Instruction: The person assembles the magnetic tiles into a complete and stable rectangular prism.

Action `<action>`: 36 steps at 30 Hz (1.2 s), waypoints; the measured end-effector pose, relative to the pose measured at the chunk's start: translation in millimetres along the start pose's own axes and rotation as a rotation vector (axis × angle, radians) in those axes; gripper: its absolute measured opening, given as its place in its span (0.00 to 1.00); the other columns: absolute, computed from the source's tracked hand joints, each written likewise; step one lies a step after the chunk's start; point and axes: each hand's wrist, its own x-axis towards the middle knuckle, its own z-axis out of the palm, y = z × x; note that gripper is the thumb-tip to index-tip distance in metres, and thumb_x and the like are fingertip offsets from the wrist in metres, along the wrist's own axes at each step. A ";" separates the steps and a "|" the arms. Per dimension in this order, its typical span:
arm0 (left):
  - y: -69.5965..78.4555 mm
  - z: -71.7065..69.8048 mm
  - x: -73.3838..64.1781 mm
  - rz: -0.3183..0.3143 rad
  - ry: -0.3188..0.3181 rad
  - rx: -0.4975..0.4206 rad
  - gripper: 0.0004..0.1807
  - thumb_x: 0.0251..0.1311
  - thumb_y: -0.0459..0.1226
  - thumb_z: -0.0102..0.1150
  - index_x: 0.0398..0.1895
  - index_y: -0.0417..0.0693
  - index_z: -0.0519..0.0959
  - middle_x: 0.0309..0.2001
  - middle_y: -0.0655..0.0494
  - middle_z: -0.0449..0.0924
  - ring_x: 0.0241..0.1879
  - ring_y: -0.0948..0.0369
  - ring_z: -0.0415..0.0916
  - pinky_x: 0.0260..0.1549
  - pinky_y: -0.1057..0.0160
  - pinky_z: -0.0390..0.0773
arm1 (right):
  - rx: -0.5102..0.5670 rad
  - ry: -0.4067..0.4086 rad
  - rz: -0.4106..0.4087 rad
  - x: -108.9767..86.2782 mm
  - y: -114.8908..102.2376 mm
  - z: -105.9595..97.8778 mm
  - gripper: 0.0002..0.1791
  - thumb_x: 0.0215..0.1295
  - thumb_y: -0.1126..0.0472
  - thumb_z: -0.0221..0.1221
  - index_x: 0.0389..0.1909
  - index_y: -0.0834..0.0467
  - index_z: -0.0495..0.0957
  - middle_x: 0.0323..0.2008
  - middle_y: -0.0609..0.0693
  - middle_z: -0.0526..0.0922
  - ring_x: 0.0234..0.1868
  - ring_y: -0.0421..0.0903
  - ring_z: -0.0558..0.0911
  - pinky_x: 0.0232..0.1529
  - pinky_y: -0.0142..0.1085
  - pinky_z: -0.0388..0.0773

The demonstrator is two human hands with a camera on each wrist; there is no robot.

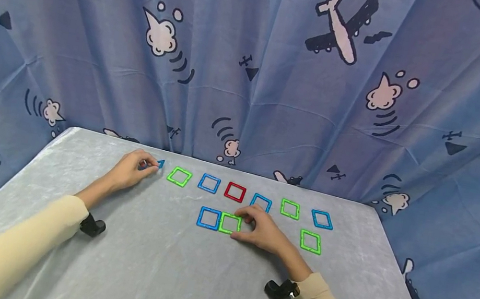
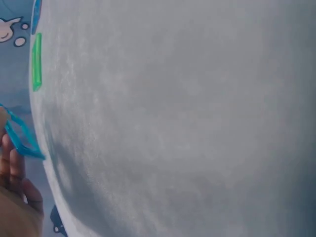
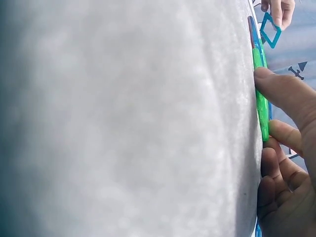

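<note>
My left hand [image 1: 128,170] pinches a blue square magnetic tile [image 2: 30,150], an open frame, at the far left of the tiles. In the left wrist view this tile is tilted and raised above the tabletop. My right hand [image 1: 266,233] grips a green square magnetic tile [image 1: 231,215] by its right side, thumb on the near edge and a finger on the far edge. That green tile lies flat, its left side against another blue tile [image 1: 207,227]. In the right wrist view, the thumb [image 3: 279,89] touches the green tile.
Behind the joined pair, a row of separate tiles runs across: green [image 1: 172,180], blue [image 1: 207,189], red [image 1: 233,199], blue, partly behind my right hand [image 1: 263,196], green [image 1: 288,216] and blue [image 1: 321,226]. Another green tile [image 1: 310,250] lies right. A patterned curtain [image 1: 216,61] hangs behind the table [image 1: 152,272].
</note>
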 end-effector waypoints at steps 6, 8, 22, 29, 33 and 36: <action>6.5 -3.3 -8.4 0.011 0.021 -0.032 0.04 0.67 0.30 0.64 0.41 0.37 0.84 0.41 0.44 0.81 0.39 0.48 0.78 0.42 0.49 0.76 | -0.003 -0.001 -0.001 -0.1 -1.5 0.3 0.28 0.54 0.54 0.78 0.54 0.59 0.81 0.45 0.48 0.77 0.44 0.47 0.75 0.47 0.41 0.75; 7.9 -5.1 -11.0 -0.001 0.017 -0.048 0.04 0.69 0.31 0.63 0.42 0.38 0.83 0.41 0.45 0.82 0.40 0.49 0.78 0.42 0.50 0.75 | -0.006 -0.001 -0.001 0.0 -2.0 0.2 0.28 0.54 0.54 0.78 0.54 0.59 0.81 0.45 0.49 0.77 0.44 0.47 0.75 0.48 0.41 0.75; 17.9 -8.5 -25.6 0.009 0.000 -0.136 0.06 0.71 0.31 0.60 0.45 0.37 0.82 0.42 0.47 0.84 0.40 0.52 0.77 0.42 0.58 0.75 | -0.012 -0.009 0.016 -0.2 -1.3 0.2 0.28 0.55 0.54 0.78 0.54 0.59 0.81 0.46 0.49 0.77 0.44 0.47 0.75 0.48 0.42 0.76; 26.7 -0.6 -31.3 -0.011 -0.023 -0.206 0.05 0.70 0.30 0.61 0.45 0.37 0.82 0.42 0.47 0.84 0.41 0.51 0.80 0.40 0.60 0.77 | -0.017 -0.011 0.027 -0.5 -0.7 0.6 0.28 0.55 0.54 0.78 0.54 0.59 0.81 0.45 0.48 0.77 0.44 0.47 0.75 0.47 0.42 0.75; 32.0 2.0 -32.1 -0.044 -0.016 -0.229 0.07 0.70 0.31 0.62 0.46 0.36 0.82 0.41 0.47 0.85 0.41 0.51 0.81 0.39 0.63 0.79 | -0.018 -0.008 0.020 -0.3 -1.2 0.5 0.28 0.54 0.54 0.78 0.54 0.59 0.82 0.45 0.49 0.77 0.43 0.47 0.75 0.47 0.42 0.75; 35.1 2.8 -31.7 -0.061 -0.007 -0.225 0.08 0.70 0.31 0.62 0.48 0.35 0.83 0.41 0.47 0.85 0.41 0.51 0.82 0.39 0.64 0.79 | -0.016 -0.007 0.014 0.1 -1.8 0.6 0.28 0.54 0.55 0.78 0.54 0.59 0.82 0.45 0.49 0.77 0.43 0.47 0.75 0.47 0.42 0.75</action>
